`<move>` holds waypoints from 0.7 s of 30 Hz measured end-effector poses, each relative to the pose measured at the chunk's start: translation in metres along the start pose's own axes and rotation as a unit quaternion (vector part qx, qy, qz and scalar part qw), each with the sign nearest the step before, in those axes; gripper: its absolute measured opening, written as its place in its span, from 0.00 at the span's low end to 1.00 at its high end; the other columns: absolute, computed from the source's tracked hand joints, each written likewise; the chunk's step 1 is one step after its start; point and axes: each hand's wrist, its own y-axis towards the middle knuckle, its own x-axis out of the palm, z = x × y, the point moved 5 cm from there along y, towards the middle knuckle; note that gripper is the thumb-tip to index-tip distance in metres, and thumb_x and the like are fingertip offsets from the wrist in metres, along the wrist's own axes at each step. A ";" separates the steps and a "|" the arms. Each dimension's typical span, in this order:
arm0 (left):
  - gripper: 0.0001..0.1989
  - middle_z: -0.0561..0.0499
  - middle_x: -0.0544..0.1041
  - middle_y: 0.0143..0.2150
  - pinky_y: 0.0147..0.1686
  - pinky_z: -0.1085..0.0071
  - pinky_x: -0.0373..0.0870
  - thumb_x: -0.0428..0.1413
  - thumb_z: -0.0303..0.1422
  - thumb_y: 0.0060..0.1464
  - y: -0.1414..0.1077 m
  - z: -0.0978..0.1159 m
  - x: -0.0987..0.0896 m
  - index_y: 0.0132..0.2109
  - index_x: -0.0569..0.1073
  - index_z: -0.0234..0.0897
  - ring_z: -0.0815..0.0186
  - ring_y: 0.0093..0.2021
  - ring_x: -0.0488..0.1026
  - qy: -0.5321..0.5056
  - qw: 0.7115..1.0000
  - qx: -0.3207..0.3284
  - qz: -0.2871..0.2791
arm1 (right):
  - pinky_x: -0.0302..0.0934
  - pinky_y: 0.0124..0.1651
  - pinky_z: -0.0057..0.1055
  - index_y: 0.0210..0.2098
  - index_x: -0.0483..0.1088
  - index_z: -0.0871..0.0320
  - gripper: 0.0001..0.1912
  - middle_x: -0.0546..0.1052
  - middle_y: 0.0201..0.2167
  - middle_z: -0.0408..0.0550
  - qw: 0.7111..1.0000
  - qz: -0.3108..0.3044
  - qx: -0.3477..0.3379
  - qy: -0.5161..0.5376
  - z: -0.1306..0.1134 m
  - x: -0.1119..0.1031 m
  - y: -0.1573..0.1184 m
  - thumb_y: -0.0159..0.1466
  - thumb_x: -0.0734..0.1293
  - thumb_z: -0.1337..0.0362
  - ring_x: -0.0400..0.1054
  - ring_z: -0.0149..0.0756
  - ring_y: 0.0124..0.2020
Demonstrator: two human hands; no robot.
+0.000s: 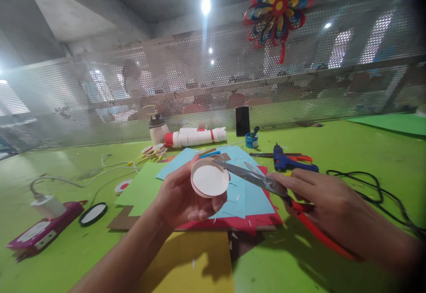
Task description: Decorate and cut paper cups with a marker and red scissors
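In my left hand (184, 191) I hold the cut-down bottom of a white paper cup (210, 181), a shallow round piece with its inside turned toward me. My fingers curl around its underside and far edge. My right hand (328, 206) grips a pair of scissors (254, 178) with red handles, the fingers closed around them. The blades point left, parted a little, and one tip is at the upper right rim of the cup piece. Below both hands lie sheets of light blue paper (256, 200), with white paper scraps on them.
Behind the papers are a stack of white paper cups (199, 138), a bottle (157, 129), a phone (242, 121) and a blue jar (251, 140). A blue glue gun (293, 162) lies right, near a black cable (376, 191). A purple power strip (46, 231) sits left.
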 end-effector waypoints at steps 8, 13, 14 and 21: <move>0.26 0.41 0.76 0.25 0.12 0.81 0.58 0.44 0.47 0.63 -0.001 -0.001 -0.001 0.46 0.76 0.27 0.69 0.20 0.68 0.015 1.000 -0.002 -0.004 | 0.70 0.32 0.40 0.54 0.70 0.62 0.22 0.77 0.38 0.58 0.999 -0.022 -0.014 -0.042 -0.002 0.000 0.002 0.61 0.60 0.74 0.74 0.46 0.35; 0.26 0.42 0.76 0.24 0.11 0.81 0.56 0.45 0.47 0.62 -0.001 0.000 0.001 0.45 0.76 0.28 0.69 0.19 0.67 0.024 1.000 0.002 -0.006 | 0.70 0.31 0.40 0.53 0.71 0.62 0.22 0.78 0.37 0.59 0.999 -0.015 -0.017 -0.047 -0.005 -0.001 0.002 0.60 0.59 0.74 0.75 0.47 0.34; 0.25 0.42 0.76 0.24 0.11 0.81 0.56 0.45 0.47 0.62 -0.001 0.000 0.001 0.45 0.76 0.29 0.69 0.19 0.67 0.022 1.000 0.000 -0.005 | 0.70 0.30 0.40 0.53 0.71 0.62 0.22 0.78 0.37 0.59 0.999 -0.017 -0.016 -0.045 -0.005 -0.001 0.002 0.60 0.60 0.74 0.75 0.48 0.34; 0.28 0.41 0.76 0.24 0.11 0.80 0.54 0.45 0.48 0.61 0.000 -0.001 -0.002 0.43 0.77 0.25 0.69 0.18 0.66 0.024 1.000 -0.011 0.008 | 0.70 0.30 0.41 0.53 0.70 0.62 0.22 0.77 0.35 0.58 0.999 -0.021 -0.015 -0.038 -0.005 -0.002 0.002 0.60 0.59 0.75 0.74 0.47 0.32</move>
